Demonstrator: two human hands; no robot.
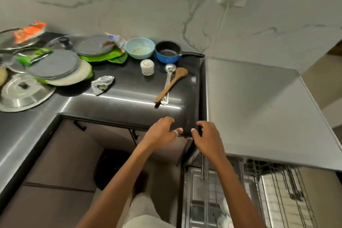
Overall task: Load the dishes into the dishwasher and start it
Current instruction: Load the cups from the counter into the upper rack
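Left hand (162,131) rests loosely curled fingers on the front corner of the counter (125,98), gripping nothing. Right hand (208,135) hovers just beside it, equally slack and empty. On the counter lie a steel lid (24,92), grey plates (53,65), a pale blue bowl (140,47), a blue saucepan (168,52), a ladle (169,79) and a wooden spoon (173,83). At the right stands the dishwasher (249,107), its rack (277,190) drawn out.
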